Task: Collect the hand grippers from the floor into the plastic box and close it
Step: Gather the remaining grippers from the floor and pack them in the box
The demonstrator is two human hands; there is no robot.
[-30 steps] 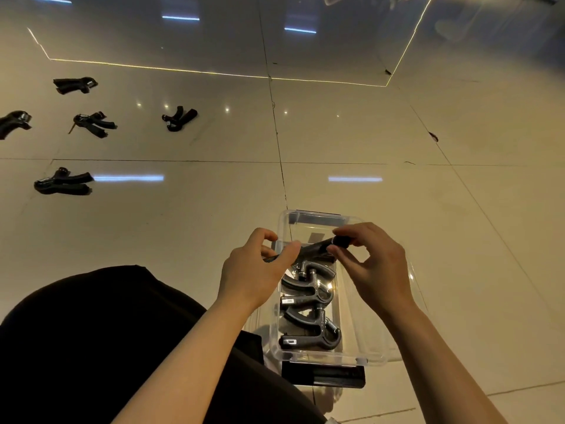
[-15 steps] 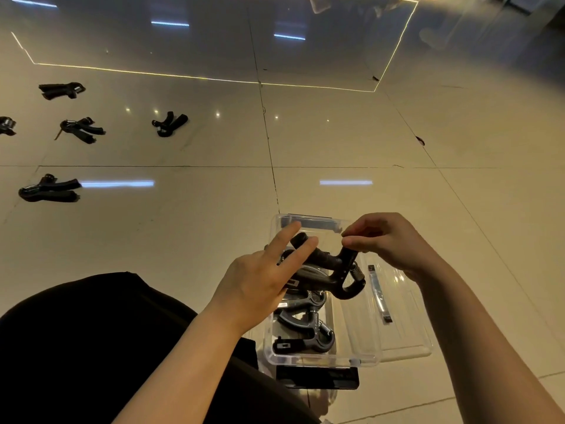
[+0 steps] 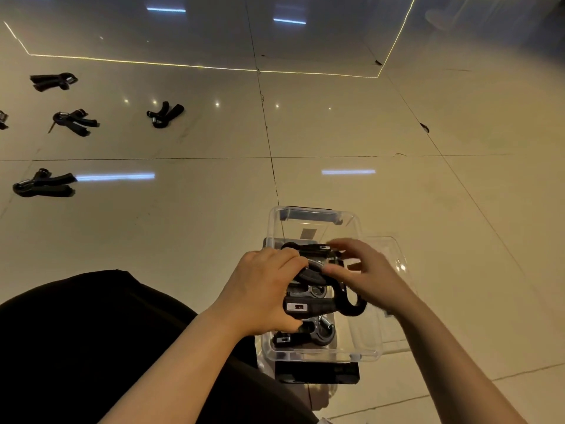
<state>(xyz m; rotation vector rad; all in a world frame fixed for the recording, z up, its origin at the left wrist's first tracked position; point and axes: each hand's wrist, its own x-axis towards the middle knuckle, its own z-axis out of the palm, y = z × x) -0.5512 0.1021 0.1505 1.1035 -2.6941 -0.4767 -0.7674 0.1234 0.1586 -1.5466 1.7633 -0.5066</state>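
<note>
Left hand (image 3: 263, 296) wrapped round hand gripper (image 3: 321, 304) above plastic box (image 3: 368, 341); right hand (image 3: 363, 270), at 3 o'clock, blurred, grip untellable; probably stiff, springy, best held by handles

I sit on a shiny tile floor (image 3: 397, 194). My clear box (image 3: 368, 347) stands on it, its lid (image 3: 394, 249) beside. Black hand grippers (image 3: 165, 114) lie far left.

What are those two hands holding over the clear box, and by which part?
A black hand gripper. The left hand grips its handle ends; the right hand, blurred, touches its upper handle near the curved end, over the plastic box.
</note>
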